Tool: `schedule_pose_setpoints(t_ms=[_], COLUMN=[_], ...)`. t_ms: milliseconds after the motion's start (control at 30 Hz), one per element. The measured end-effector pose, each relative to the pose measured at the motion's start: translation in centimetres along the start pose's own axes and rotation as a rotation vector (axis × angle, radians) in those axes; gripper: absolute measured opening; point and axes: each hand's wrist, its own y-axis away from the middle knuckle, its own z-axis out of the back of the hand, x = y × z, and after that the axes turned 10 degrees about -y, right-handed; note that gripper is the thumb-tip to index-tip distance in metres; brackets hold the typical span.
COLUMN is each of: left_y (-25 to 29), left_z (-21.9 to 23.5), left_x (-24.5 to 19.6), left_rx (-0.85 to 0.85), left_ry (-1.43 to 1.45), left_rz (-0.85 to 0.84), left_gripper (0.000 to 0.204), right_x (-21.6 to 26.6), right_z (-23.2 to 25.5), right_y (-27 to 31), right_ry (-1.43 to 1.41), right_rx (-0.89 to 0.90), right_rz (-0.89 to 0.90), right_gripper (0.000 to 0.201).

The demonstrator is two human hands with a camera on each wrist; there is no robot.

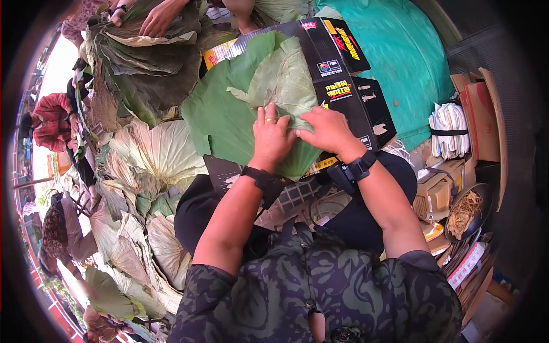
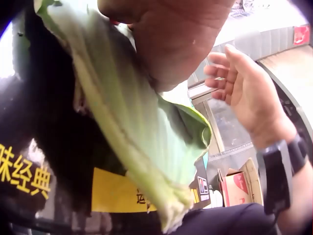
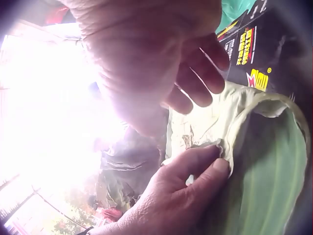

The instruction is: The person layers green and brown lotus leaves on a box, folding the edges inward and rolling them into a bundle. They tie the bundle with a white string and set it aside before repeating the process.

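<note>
A broad green leaf [image 1: 223, 108] lies across a black printed cardboard sheet [image 1: 357, 114], with a paler leaf [image 1: 283, 74] folded over its upper part. The left hand [image 1: 271, 137] pinches the pale leaf's near edge between thumb and forefinger, clearest in the right wrist view, where that hand [image 3: 181, 186] is at the bottom. Close beside it, the right hand [image 1: 329, 130] has its fingers over the leaf, bent only loosely. In the left wrist view the right hand [image 2: 259, 95] shows relaxed fingers, apart from the leaf [image 2: 132, 98].
Dried leaves [image 1: 154, 148] are heaped at the left. Another person's hands [image 1: 163, 17] touch dark leaves [image 1: 143, 63] at the top left. A teal sheet [image 1: 394, 63] lies beyond the cardboard. Boxes [image 1: 437, 188] and a bowl of brown strips [image 1: 466, 214] stand at the right.
</note>
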Motion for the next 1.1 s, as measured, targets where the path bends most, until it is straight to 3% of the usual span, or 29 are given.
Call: schedule_pose_setpoints(t_ms=[33, 67, 133, 267, 333, 400, 467, 533, 600, 633, 767, 900, 1033, 1100], left_y=[0.3, 0.4, 0.7, 0.8, 1.7, 3.9, 6.5, 7.7, 7.7, 7.7, 6.3, 6.2, 6.0, 4.7], left_z=[-0.3, -0.6, -0.6, -0.3, 0.9, 2.6, 3.4, 3.1, 3.1, 3.6, 3.2, 2.2, 1.2, 0.9], left_x=[-0.1, -0.2, -0.2, 0.4, 1.0, 1.3, 2.5, 4.0, 6.8, 7.2, 9.5, 11.5, 12.8, 12.2], left_rx=[-0.027, -0.023, -0.060, -0.056, -0.085, -0.261, -0.377, -0.388, -0.331, -0.368, -0.431, -0.387, -0.345, -0.373], left_ry=[-0.035, -0.034, -0.059, -0.059, -0.026, 0.256, 0.191, 0.635, 1.267, 1.551, 1.808, 2.101, 1.927, 1.453], left_rz=[-0.006, 0.003, -0.014, -0.067, -0.073, 0.167, 0.468, 0.972, 1.258, 1.219, 1.281, 1.231, 1.204, 1.220], left_gripper=[0.045, 0.045, 0.043, 0.043, 0.039, 0.034, 0.040, 0.042, 0.041, 0.040, 0.045, 0.044, 0.040, 0.045], right_x=[-0.5, -0.9, -1.5, -2.1, -1.4, -1.1, -1.0, -1.0, -0.9, -1.0, -1.2, -1.0, -0.9, -0.9], right_z=[-0.2, -0.3, -0.7, -4.5, -5.5, -6.0, -6.1, -6.2, -6.2, -6.3, -6.2, -6.1, -6.3, -6.3], right_y=[-0.7, -2.0, -5.6, -9.5, -9.5, -9.1, -9.1, -9.1, -9.0, -9.0, -9.0, -8.9, -9.0, -9.0], right_ry=[-0.113, -0.114, -0.054, -0.199, 0.009, 0.088, 0.125, 0.124, 0.137, 0.131, 0.129, 0.136, 0.160, 0.172], right_rx=[-0.295, -0.286, -0.653, -0.429, -0.305, -0.298, -0.317, -0.317, -0.325, -0.330, -0.342, -0.351, -0.350, -0.357], right_rz=[0.069, 0.072, 0.243, 0.111, -0.038, -0.051, -0.044, -0.040, -0.034, -0.030, -0.018, -0.017, -0.016, -0.019], right_gripper=[0.043, 0.043, 0.051, 0.061, 0.068, 0.074, 0.075, 0.075, 0.075, 0.075, 0.073, 0.072, 0.072, 0.072])
